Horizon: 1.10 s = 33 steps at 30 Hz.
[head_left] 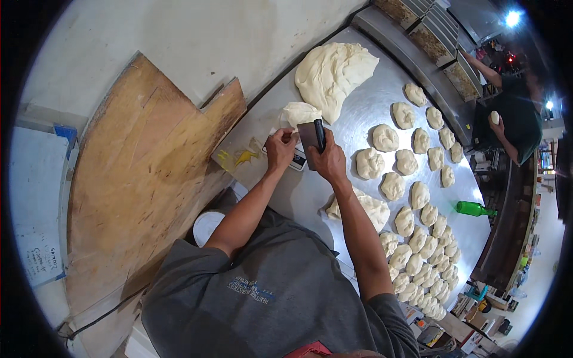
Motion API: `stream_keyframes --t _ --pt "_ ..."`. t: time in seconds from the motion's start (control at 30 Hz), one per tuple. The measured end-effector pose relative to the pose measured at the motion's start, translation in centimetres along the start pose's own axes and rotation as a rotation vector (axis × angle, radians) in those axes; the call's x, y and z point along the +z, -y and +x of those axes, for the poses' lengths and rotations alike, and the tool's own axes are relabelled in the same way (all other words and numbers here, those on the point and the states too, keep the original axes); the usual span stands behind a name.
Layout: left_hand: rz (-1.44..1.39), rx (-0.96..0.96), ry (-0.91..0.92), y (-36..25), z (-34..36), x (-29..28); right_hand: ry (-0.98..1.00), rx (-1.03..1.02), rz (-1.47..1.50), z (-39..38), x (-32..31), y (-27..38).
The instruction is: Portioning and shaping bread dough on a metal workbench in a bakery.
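In my right hand (328,160) is a dough scraper (308,138) with a dark blade and a black handle, held upright. My left hand (281,147) is just left of the blade, its fingers drawn together; whatever they pinch, if anything, is too small to make out. Right beyond both hands, a lump of dough (300,113) rests on a small digital scale (298,159), which the hands and scraper partly cover. A large mass of dough (334,74) spreads over the far part of the metal table (352,128). Another dough slab (371,210) lies partly behind my right forearm.
Several dough pieces (406,161) stand in loose rows on the right, packed closer toward the near right. A green bottle (476,208) lies at the right edge. A wooden board (149,173) leans at left. Another person (510,116) holds a dough piece at far right.
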<state>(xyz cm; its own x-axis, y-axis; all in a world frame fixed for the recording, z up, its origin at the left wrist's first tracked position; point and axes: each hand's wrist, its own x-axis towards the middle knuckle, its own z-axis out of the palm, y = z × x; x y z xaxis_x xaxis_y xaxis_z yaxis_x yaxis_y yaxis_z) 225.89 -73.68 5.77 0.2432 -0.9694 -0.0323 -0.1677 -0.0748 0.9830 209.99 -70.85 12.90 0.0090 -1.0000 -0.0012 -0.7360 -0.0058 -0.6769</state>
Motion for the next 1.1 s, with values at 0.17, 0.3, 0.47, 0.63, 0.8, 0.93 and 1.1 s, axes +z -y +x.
stream_keyframes --t 0.17,0.3,0.47,0.63,0.8,0.93,1.1 --pt "0.128 -0.017 0.028 -0.3 0.2 -1.1 -0.063 -0.055 0.039 0.1 1.5 0.2" --pt "0.138 0.072 0.078 -1.4 -0.5 -2.2 -0.037 0.028 0.061 0.8 1.5 0.6" --pt "-0.305 0.141 0.514 -6.1 -5.7 -3.2 -0.026 -0.012 0.167 2.5 1.8 -1.2" --pt "-0.256 0.319 0.911 -7.9 -11.0 -1.5 -0.028 -0.090 0.350 2.3 -2.8 -0.9" --pt "-0.014 0.563 1.146 1.2 -13.0 4.7 -0.124 0.079 0.436 -0.8 -9.3 -0.1" --pt "0.079 0.600 1.045 1.3 -14.1 5.5 -0.254 0.162 0.382 -6.2 -10.9 -0.6" --pt "0.132 0.541 0.952 1.4 -14.1 4.7 -0.280 0.338 0.463 -13.5 -10.2 -2.9"
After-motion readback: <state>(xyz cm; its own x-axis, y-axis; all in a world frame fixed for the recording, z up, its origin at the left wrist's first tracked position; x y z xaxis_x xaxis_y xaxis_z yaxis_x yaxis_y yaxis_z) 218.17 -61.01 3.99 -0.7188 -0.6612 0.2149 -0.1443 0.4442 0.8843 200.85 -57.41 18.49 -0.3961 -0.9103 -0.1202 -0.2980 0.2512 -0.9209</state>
